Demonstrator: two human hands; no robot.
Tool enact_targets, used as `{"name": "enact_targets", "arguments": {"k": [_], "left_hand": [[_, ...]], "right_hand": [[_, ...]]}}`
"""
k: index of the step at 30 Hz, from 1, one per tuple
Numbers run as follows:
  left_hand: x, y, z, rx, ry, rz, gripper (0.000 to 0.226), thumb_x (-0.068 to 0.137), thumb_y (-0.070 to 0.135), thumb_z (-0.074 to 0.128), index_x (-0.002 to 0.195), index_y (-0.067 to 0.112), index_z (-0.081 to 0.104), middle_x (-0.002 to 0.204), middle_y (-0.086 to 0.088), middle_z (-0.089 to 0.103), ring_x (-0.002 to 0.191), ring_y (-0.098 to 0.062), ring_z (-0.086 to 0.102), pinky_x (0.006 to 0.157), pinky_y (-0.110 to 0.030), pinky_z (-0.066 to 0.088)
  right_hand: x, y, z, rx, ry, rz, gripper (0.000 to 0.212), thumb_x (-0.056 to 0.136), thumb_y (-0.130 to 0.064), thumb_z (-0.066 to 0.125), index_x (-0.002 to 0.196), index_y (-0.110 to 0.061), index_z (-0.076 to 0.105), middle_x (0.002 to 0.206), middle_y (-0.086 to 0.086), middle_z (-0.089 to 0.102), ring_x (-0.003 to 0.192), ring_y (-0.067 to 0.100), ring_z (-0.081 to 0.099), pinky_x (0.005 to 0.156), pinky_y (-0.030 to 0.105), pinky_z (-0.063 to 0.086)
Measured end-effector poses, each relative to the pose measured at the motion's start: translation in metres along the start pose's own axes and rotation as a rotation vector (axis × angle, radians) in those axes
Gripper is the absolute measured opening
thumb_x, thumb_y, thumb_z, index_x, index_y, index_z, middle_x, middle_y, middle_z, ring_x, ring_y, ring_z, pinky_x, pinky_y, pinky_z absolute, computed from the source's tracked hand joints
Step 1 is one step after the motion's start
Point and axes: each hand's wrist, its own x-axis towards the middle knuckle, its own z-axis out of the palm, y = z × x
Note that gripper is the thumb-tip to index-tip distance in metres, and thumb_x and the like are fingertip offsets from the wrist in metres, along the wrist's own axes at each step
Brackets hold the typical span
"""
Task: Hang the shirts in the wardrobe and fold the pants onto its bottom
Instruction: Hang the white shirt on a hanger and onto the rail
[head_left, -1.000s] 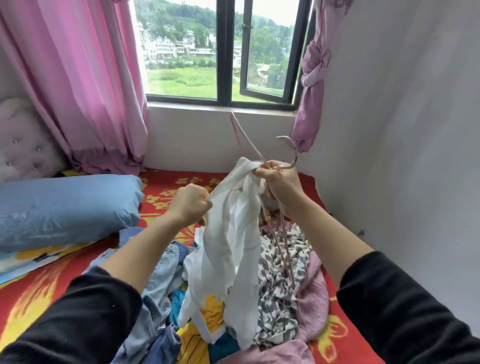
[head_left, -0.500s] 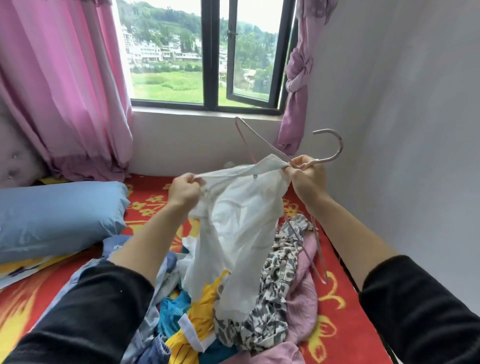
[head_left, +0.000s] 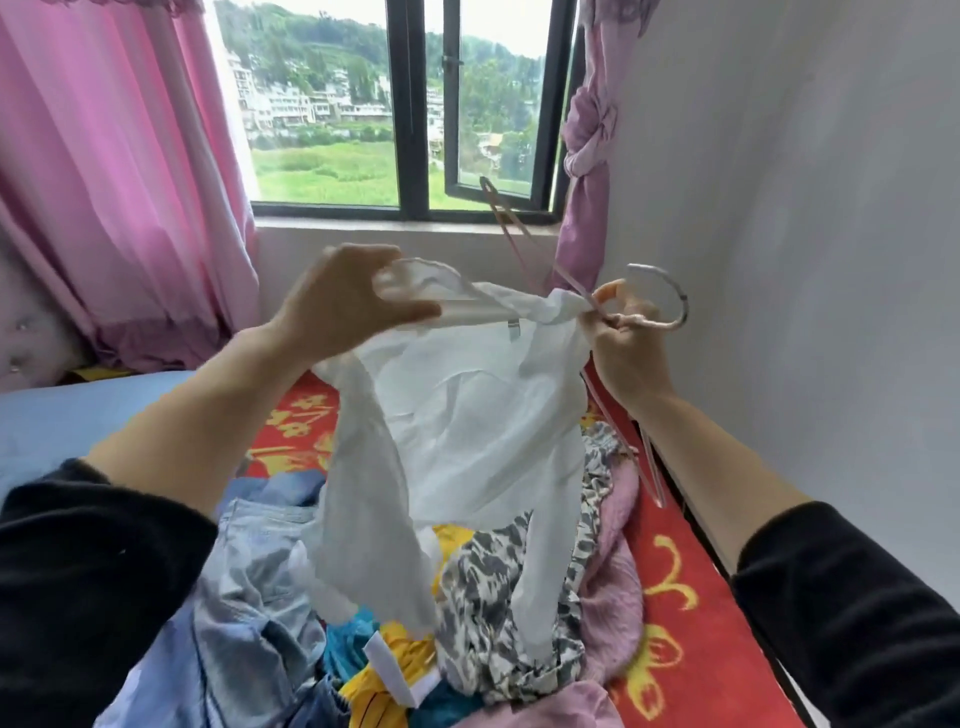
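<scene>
From the head camera, the thin white shirt hangs in the middle of the frame, above a pile of clothes on the bed. It looks very light and floppy, and so thin that light comes through it. It will sag and slide if only 1 side is held. The left hand pinches the shirt's top edge between thumb and fingers, at the upper middle. The right hand is closed tight round the neck of the pink hanger with a silver hook, at the middle right, with some of the shirt bunched there too. The hanger looks stiff and thin. 1 of its arms seems to be inside the shirt, pointing at the left hand. The best spots to hold are the 2 shoulders of the shirt and the hanger's neck. In the pile, the blue jeans lie at the lower left and look thicker and heavier. A black and white spotted cloth lies at the lower middle. The grey wall is close on the right, so there is little room there. The bed's right edge runs down the lower right, along the red sheet with yellow flowers. There is more room toward the window and the left. The wardrobe is not in view.
</scene>
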Motion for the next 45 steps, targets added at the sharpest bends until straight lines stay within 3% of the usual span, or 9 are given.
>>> {"name": "enact_targets", "arguments": {"k": [3,7,11,16,22,32,36,40,45], "left_hand": [[-0.017,-0.018,0.020,0.246,-0.157,-0.305,0.020,0.079,0.036,0.073,0.070,0.021,0.064,0.069,-0.002,0.058,0.074,-0.027,0.059,0.064,-0.031,0.041],[-0.026,-0.024,0.036,-0.601,0.197,-0.676,0.013,0.087,0.020,0.068,0.077,0.012,0.067,0.061,-0.002,0.060,0.057,-0.012,0.053,0.062,-0.029,0.043],[-0.028,-0.021,0.053,-0.887,0.112,-0.858,0.016,0.093,0.016,0.058,0.079,0.017,0.064,0.065,0.001,0.058,0.055,-0.011,0.052,0.054,-0.023,0.044],[-0.025,-0.020,0.066,-0.668,-0.107,-0.891,0.016,0.072,0.016,0.068,0.086,0.010,0.072,0.083,-0.008,0.059,0.077,-0.017,0.051,0.072,-0.031,0.042],[-0.037,-0.038,0.088,-0.224,-0.189,-0.944,0.028,0.074,0.035,0.070,0.069,0.008,0.070,0.060,0.000,0.054,0.056,-0.014,0.048,0.058,-0.027,0.041],[-0.043,-0.026,0.101,-0.051,-0.168,-0.811,0.049,0.076,0.048,0.067,0.039,0.019,0.057,0.028,0.006,0.035,0.045,-0.014,0.037,0.049,-0.027,0.034],[-0.044,0.006,0.113,-0.267,-0.237,-0.732,0.056,0.083,0.046,0.064,0.044,0.012,0.045,0.042,0.005,0.038,0.043,-0.012,0.034,0.046,-0.028,0.029],[-0.054,0.017,0.091,-0.417,-0.694,-0.615,0.055,0.077,0.068,0.057,0.062,0.015,0.060,0.052,0.003,0.053,0.047,-0.014,0.046,0.045,-0.020,0.036],[-0.065,-0.003,0.079,-0.291,-0.654,-0.474,0.051,0.079,0.055,0.066,0.121,0.027,0.064,0.121,0.009,0.062,0.117,-0.010,0.053,0.098,-0.030,0.041]], "right_hand": [[-0.007,0.015,0.003,0.020,-0.024,0.045,0.014,0.089,-0.004,0.058,0.083,-0.014,0.050,0.059,-0.002,0.046,0.051,0.011,0.039,0.049,0.023,0.033],[-0.011,0.036,0.008,0.000,-0.022,0.092,0.019,0.090,-0.016,0.061,0.077,-0.021,0.048,0.055,-0.005,0.045,0.048,0.011,0.040,0.051,0.030,0.034],[-0.008,0.055,0.005,0.002,-0.173,0.253,0.019,0.083,-0.026,0.069,0.071,-0.021,0.055,0.057,-0.002,0.055,0.055,0.017,0.049,0.058,0.037,0.041],[-0.027,0.076,-0.009,0.281,-0.268,0.362,0.032,0.081,-0.044,0.067,0.073,-0.014,0.073,0.038,-0.007,0.032,0.033,0.010,0.021,0.035,0.016,0.020],[-0.053,0.102,-0.024,0.560,-0.420,0.542,0.026,0.078,-0.037,0.071,0.064,-0.015,0.070,0.043,-0.007,0.020,0.036,0.008,0.013,0.035,0.015,0.014],[-0.089,0.106,0.005,0.142,-0.494,0.512,0.029,0.090,-0.025,0.064,0.067,-0.010,0.073,0.042,-0.002,0.031,0.035,0.008,0.023,0.036,0.018,0.016],[-0.097,0.080,0.053,0.102,-0.505,0.428,0.029,0.093,-0.016,0.059,0.067,-0.007,0.071,0.038,-0.012,0.040,0.035,0.001,0.033,0.038,0.013,0.022],[-0.105,0.072,0.076,0.092,-0.447,0.490,0.028,0.088,-0.013,0.061,0.074,0.011,0.066,0.049,0.000,0.044,0.050,0.010,0.037,0.050,0.025,0.027],[-0.104,0.054,0.075,0.258,-0.436,0.499,0.015,0.084,-0.006,0.062,0.072,0.001,0.067,0.041,-0.008,0.040,0.037,0.004,0.032,0.040,0.018,0.025]]}}
